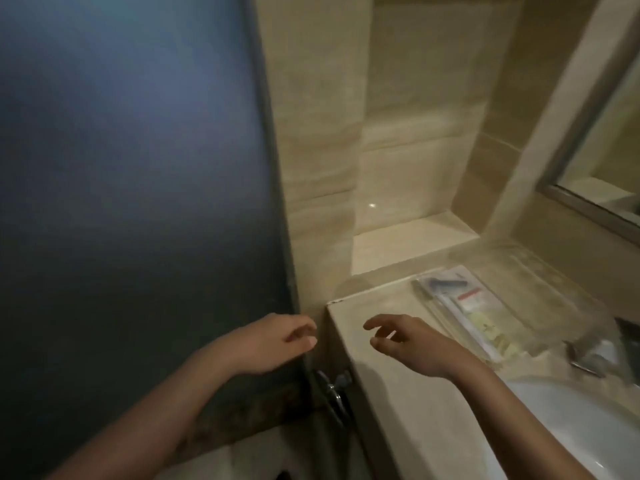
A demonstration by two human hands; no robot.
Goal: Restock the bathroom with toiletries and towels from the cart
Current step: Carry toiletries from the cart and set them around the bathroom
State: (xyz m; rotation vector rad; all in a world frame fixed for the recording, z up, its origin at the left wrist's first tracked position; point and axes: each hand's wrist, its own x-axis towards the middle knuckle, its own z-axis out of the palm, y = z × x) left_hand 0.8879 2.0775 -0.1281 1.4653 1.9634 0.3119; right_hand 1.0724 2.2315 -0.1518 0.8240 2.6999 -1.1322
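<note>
A clear plastic packet of toiletries [471, 310] lies flat on the beige vanity counter [360, 317], near its back corner. Inside it I make out a toothbrush, a small tube and printed sachets. My right hand [412, 344] hovers over the counter just left of the packet, fingers loosely curled, holding nothing. My left hand [277, 341] hangs off the counter's left end, in front of the frosted glass panel, also empty with relaxed fingers. No towels and no cart are in view.
A frosted glass panel [131, 188] fills the left. A tiled wall niche [405, 244] sits behind the counter. The white basin [561, 431] and a chrome tap [588, 358] lie at right, a mirror [602, 174] above. A chrome valve [332, 389] sticks out below the counter's end.
</note>
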